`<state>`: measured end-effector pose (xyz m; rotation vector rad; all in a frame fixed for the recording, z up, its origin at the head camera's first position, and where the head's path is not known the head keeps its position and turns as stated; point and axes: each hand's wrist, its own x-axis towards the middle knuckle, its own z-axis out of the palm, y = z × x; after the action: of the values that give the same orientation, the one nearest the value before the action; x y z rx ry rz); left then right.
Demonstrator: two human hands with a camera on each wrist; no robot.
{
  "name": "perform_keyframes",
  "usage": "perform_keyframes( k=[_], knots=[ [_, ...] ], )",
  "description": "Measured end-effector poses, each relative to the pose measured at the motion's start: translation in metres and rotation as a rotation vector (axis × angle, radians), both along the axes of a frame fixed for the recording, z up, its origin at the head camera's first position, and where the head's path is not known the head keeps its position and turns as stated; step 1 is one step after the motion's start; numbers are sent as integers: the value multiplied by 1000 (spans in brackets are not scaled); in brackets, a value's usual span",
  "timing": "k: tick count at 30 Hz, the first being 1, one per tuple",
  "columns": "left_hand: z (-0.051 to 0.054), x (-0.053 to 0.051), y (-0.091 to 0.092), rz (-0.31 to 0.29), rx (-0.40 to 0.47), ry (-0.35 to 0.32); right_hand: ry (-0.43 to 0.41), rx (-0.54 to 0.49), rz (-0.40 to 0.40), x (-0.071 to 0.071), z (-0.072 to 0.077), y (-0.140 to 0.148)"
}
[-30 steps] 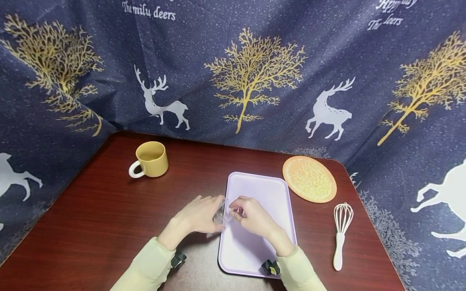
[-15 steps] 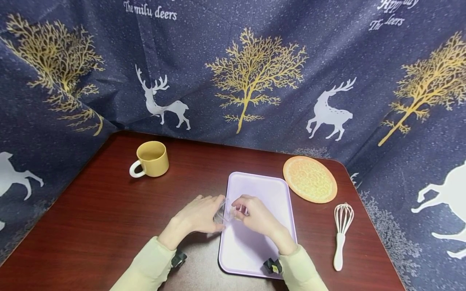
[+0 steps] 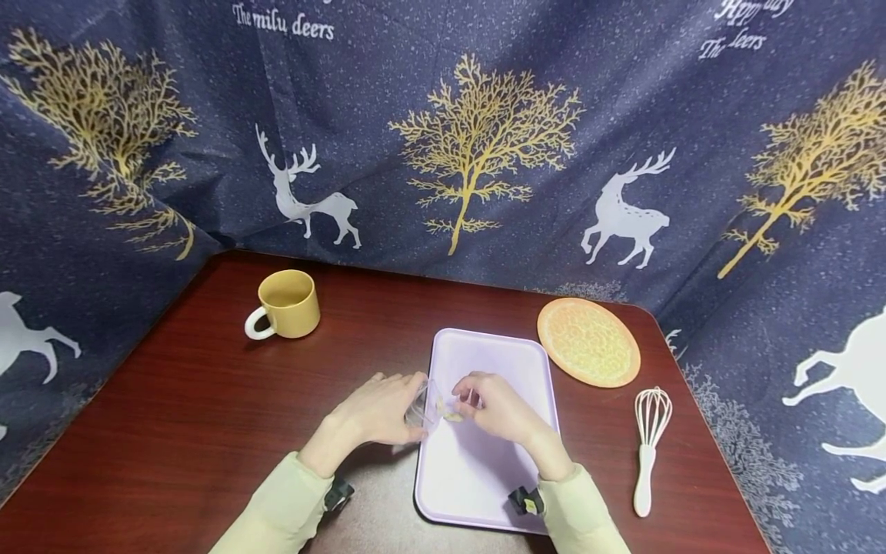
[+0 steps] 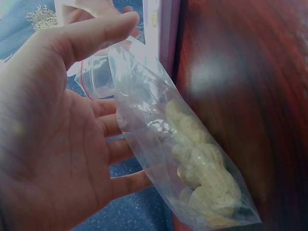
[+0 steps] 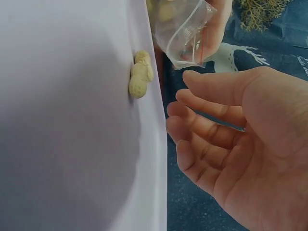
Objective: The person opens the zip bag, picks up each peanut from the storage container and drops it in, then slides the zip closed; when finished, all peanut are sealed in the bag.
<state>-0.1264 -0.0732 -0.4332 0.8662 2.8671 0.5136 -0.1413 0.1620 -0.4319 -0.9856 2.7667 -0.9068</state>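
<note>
My left hand (image 3: 379,409) holds a clear zip bag (image 4: 144,103) by its mouth end, with the thumb on one side and the fingers behind it. Several unshelled peanuts (image 4: 207,168) lie at the bottom of the bag, seen through the plastic. The bag's mouth, edged with a red line, points over the left rim of a lilac tray (image 3: 477,485). Just inside that rim, at least one peanut (image 5: 138,79) rests on the tray. My right hand (image 3: 501,412) is over the tray beside the bag, its fingers loosely bent with nothing between them.
A yellow mug (image 3: 294,308) with a white handle stands at the back left. To the right of the tray lie a round orange mat (image 3: 588,342) and a white whisk (image 3: 647,454). A dark blue printed cloth (image 3: 388,154) hangs behind the table.
My right hand has moved right, away from the bag's mouth, and let go of what it held. A peanut now shows on the tray. My left hand stays put with the bag.
</note>
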Motion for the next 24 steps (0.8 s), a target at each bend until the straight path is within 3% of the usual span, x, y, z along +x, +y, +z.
perform_keyframes(
  k=[13,24],
  knots=[
    [-1,0,-1,-10,9,9,-69,69,75,1,-9,-3],
    [-3,-1,-1,-7,-6,16,-56,70,80,0,-14,-3]
  ],
)
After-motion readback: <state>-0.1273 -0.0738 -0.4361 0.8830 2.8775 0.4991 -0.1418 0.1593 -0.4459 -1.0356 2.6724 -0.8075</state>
